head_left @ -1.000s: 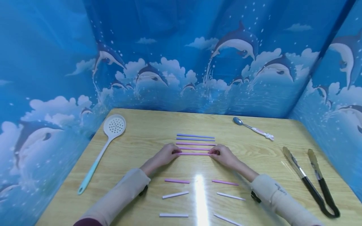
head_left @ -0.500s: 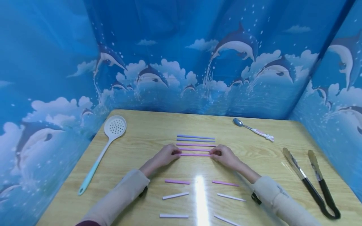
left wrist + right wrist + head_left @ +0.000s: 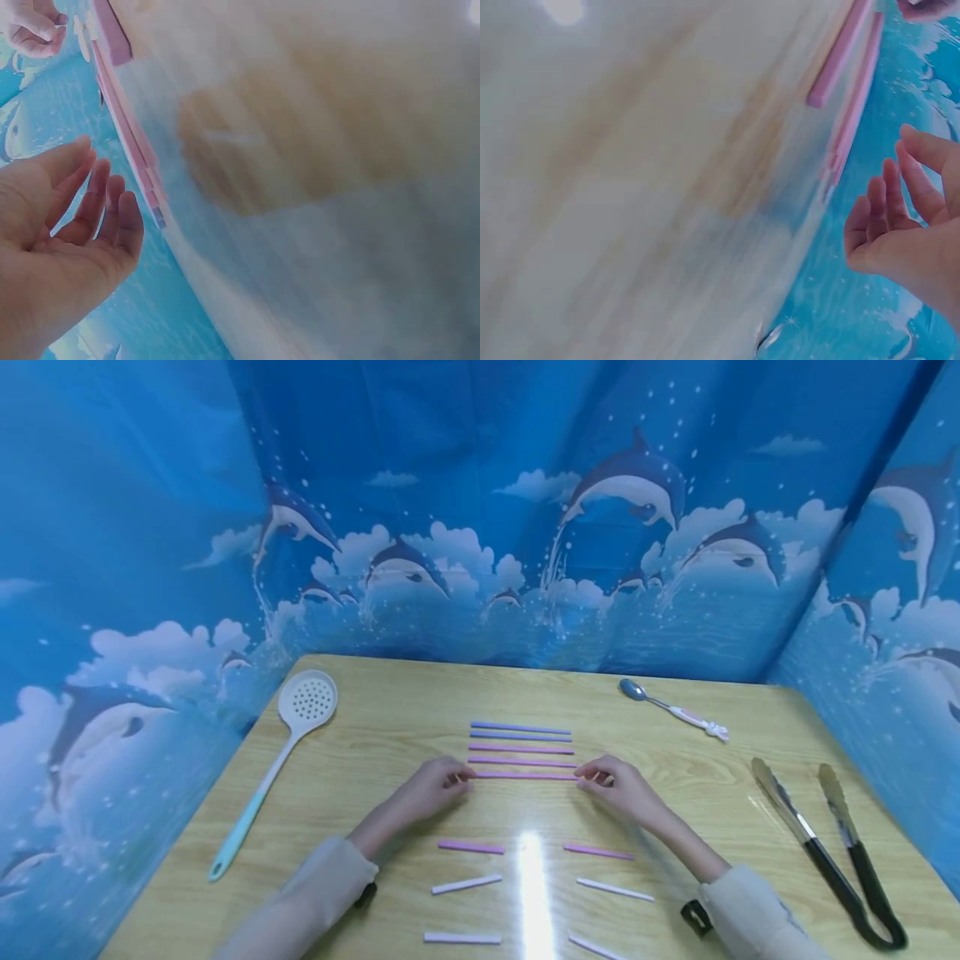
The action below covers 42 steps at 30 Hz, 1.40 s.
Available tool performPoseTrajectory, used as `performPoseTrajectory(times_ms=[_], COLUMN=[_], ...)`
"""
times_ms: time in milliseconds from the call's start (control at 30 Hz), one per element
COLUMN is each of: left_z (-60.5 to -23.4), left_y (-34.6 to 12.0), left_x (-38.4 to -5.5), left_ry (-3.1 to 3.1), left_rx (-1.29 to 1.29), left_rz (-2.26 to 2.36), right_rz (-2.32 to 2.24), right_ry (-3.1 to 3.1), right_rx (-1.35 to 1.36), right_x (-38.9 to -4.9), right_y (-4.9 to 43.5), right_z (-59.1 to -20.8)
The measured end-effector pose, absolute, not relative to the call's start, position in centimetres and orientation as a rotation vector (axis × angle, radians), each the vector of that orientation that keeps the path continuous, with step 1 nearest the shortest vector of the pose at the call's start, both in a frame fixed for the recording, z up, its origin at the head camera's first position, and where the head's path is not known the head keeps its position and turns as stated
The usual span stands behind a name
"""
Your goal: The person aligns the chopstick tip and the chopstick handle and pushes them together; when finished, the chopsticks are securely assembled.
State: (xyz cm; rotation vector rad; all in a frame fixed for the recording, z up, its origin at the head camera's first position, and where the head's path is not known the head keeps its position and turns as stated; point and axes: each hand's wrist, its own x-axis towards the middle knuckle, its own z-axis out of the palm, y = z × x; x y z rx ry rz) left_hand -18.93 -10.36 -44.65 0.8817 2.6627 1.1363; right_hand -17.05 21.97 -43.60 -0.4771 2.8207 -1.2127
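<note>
A row of thin parallel sticks lies on the wooden table. At its far side are two blue sticks (image 3: 521,732), with pink ones nearer. The nearest pink stick (image 3: 525,776) lies between my two hands. By its left end is my left hand (image 3: 431,789), its fingers loosely bent and nothing between them in the left wrist view. My right hand (image 3: 618,787) is at the other end, thumb and fingers parted around air in the right wrist view. From the head view, I cannot tell whether fingertips touch the stick ends.
Closer in lie two short pink sticks (image 3: 471,847) and several pale lilac sticks (image 3: 467,884), in left and right columns. A slotted skimmer (image 3: 307,697) lies at left. A spoon (image 3: 675,710) and black-handled tongs (image 3: 832,852) are on the right.
Both hands have let go of the nearest pink stick and drawn apart, left hand leftward and right hand rightward. The stick stays in the row, now visible nearly end to end.
</note>
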Motion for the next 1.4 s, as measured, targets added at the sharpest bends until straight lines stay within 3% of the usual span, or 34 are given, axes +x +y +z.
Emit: performPoseTrajectory(times_ms=[633, 1033, 1400], left_z=[-44.5, -45.4, -45.7], left_y=[-11.6, -11.4, -11.6], left_x=[-13.6, -13.3, -13.6], left_ry=[2.476, 2.4, 2.431], left_rx=[0.819, 0.764, 0.905], left_rz=[1.215, 1.174, 1.088], right_rz=[-1.189, -1.121, -1.087], right_ry=[2.637, 2.572, 2.555], right_rx=[-0.507, -0.605, -0.641], right_x=[-11.7, -11.3, -11.4], right_y=[23.4, 23.8, 23.6], right_z=[-43.0, -43.7, -43.9])
